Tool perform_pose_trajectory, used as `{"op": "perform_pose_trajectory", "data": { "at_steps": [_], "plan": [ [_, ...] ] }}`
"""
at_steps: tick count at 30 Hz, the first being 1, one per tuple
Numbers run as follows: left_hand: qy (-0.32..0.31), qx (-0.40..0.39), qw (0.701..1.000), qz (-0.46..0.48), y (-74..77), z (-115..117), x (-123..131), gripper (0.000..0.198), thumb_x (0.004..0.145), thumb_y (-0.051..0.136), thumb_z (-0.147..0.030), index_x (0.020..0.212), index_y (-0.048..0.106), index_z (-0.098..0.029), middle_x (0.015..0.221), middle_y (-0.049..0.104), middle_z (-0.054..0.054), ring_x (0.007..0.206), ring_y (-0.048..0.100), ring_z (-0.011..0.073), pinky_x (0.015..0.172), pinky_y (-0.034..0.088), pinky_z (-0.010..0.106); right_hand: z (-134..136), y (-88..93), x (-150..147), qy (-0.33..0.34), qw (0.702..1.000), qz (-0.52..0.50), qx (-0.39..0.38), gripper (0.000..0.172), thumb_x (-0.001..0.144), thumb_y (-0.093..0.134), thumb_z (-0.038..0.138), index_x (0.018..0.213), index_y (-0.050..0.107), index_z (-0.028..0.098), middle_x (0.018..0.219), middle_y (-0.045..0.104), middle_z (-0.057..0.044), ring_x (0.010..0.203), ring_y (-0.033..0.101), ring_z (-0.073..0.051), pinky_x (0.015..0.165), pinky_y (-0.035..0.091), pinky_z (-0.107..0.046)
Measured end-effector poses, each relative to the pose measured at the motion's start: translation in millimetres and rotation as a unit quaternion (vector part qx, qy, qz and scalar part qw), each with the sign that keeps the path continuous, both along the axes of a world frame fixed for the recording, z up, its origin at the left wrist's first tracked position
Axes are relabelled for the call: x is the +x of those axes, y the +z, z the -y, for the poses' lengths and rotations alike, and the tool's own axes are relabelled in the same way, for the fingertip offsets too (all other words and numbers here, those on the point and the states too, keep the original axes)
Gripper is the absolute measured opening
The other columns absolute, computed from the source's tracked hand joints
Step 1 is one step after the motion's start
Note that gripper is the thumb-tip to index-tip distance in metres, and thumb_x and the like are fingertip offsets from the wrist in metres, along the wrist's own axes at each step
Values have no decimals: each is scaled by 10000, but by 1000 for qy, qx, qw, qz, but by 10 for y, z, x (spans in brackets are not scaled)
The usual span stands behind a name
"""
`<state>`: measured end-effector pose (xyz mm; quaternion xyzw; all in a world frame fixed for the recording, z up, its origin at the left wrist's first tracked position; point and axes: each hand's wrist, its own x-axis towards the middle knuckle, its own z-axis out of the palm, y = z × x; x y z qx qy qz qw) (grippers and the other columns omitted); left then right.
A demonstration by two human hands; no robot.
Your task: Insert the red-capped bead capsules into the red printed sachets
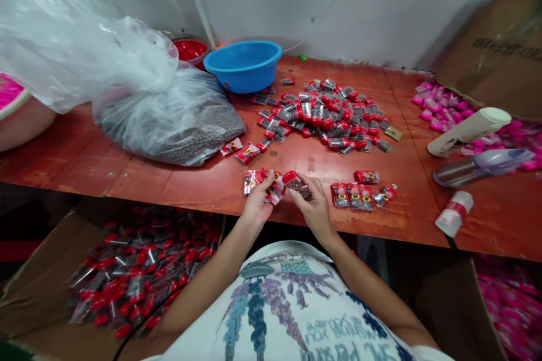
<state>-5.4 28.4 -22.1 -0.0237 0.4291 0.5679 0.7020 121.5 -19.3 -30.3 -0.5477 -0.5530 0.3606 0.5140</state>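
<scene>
Pale grey wall (359, 16): behind red-brown table (415, 197).
Clear plastic bag (139, 84): small dark beads (203, 126) inside, on table.
Brown cardboard box (34, 299): many red-capped clear containers (135, 276), below table edge.
Left hand (259, 203): fingers closed on red printed packet (276, 190).
Right hand (315, 211): clamped on red-topped clear vial (297, 183) of dark beads, its cap just beside the packet.

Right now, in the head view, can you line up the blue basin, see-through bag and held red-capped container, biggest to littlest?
1. See-through bag
2. Blue basin
3. Red-capped container in the right hand
</scene>
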Motion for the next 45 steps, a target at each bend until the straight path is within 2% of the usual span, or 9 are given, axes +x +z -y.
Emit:
{"op": "perform_pose_trajectory", "data": {
  "at_steps": [6,11,17,22,29,34,40,45],
  "plan": [
    [14,-12,1000,-19,50,17,28,86,777,655,-94,706,611,-115,649,666,24,549,635,128,617,571,274,6,-31,38,-50,999,0,-2,404,831,601,291,1232,567,253,1027,548,-41,905,555,-166,829,463,-308],
    [15,-7,1000,-24,70,14,29,110,796,636,-100,689,607,-109,646,666,32,548,634,125,639,574,283,20,-28,21,-31,999,-12,-7,418,829,610,305,1242,562,265,1030,547,-39,903,560,-167,826,468,-311],
    [6,9,999,-43,7,43,22,76,716,696,-57,709,636,-103,672,686,41,591,649,131,640,569,263,9,-48,23,-44,998,-29,-17,437,827,610,336,1254,553,259,1023,538,-46,885,553,-174,798,493,-319],
    [6,25,998,-52,-3,79,44,165,623,733,-7,714,647,-116,685,690,18,604,651,125,628,560,237,16,-40,22,-43,999,-30,-13,429,824,617,330,1243,560,255,1042,549,-50,896,557,-170,805,485,-315],
    [24,2,999,-27,66,42,47,111,705,693,-44,677,618,-121,620,662,10,529,622,109,561,540,225,68,9,58,-59,998,-10,15,385,831,611,289,1212,569,254,1036,549,-43,926,552,-171,829,479,-318],
    [23,-15,1000,-3,87,7,53,138,775,623,-42,672,593,-129,605,654,11,504,617,112,531,538,230,136,47,53,-26,999,11,44,391,840,607,266,1227,557,266,1020,538,-40,894,559,-157,786,488,-291],
    [8,-22,1000,-4,127,21,109,126,758,648,-46,682,587,-126,608,656,7,498,620,109,553,548,225,130,40,44,-37,996,36,76,407,843,607,257,1244,546,274,1020,530,-44,912,560,-161,782,494,-287],
    [2,-20,1000,-24,149,26,144,127,730,679,-44,694,590,-127,642,669,11,546,639,114,605,556,232,116,16,53,-26,997,35,65,401,848,595,267,1246,545,265,1037,539,-50,913,573,-165,787,500,-291]
  ]
}}
